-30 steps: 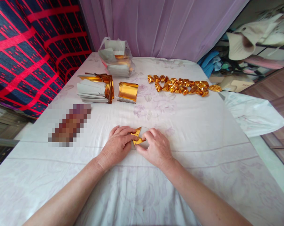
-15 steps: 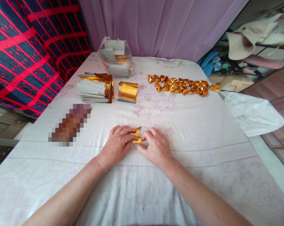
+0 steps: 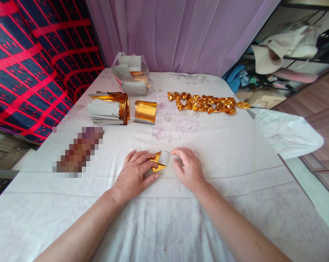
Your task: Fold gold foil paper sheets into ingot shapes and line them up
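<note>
A small sheet of gold foil paper (image 3: 161, 166), white on its inner face and folded in at two corners, lies on the cloth in front of me. My left hand (image 3: 137, 168) rests flat across its left side, fingers spread and pressing it down. Just right of the paper is my right hand (image 3: 188, 167), its thumb and forefinger apart and nothing between them. The forefinger's tip is close to the paper's white right edge.
Beyond my hands stand a small stack of gold foil paper (image 3: 145, 111), a larger stack (image 3: 106, 111) and a plastic bag (image 3: 131, 74) of more sheets. Folded gold pieces (image 3: 205, 103) lie in rows to the right. A blurred-out item (image 3: 79, 151) lies at left on the tablecloth (image 3: 224, 142).
My right hand has let go of the paper's right side and drawn a little to the right, its fingers parting. My left hand stays on the paper. The view has shifted slightly.
</note>
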`<action>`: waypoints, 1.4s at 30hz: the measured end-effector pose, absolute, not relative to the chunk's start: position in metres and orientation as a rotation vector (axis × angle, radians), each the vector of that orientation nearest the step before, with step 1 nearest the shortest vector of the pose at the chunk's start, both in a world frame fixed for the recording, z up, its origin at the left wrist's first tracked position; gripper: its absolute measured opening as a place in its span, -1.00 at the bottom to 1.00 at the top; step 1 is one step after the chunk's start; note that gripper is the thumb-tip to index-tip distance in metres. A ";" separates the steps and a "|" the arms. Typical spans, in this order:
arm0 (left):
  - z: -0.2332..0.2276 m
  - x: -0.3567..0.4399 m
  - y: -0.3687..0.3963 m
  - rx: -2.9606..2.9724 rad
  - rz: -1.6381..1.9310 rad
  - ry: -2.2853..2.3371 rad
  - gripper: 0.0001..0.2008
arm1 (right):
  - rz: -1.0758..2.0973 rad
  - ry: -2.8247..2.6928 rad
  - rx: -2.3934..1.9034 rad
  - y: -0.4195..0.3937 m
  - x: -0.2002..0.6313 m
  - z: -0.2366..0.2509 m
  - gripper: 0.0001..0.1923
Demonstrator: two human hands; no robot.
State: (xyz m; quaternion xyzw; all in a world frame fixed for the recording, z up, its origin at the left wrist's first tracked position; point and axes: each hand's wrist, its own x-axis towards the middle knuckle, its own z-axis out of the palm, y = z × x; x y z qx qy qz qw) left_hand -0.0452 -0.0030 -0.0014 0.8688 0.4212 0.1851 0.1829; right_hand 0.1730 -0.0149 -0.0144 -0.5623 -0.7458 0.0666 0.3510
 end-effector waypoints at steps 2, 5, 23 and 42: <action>-0.003 -0.045 -0.003 2.469 0.529 1.197 -0.78 | 0.149 -1.952 -1.470 -0.013 0.176 -0.017 -0.70; -0.005 -0.045 -0.003 2.482 0.539 1.200 -0.82 | 0.146 -1.996 -1.469 -0.012 0.176 -0.018 -0.64; -0.006 -0.051 0.003 2.579 0.722 1.295 -0.70 | 0.267 -2.079 -1.369 -0.013 0.174 -0.016 -0.59; 0.001 -0.035 -0.012 2.745 0.647 1.298 -0.85 | 0.103 -2.250 -1.141 -0.018 0.169 -0.013 -0.82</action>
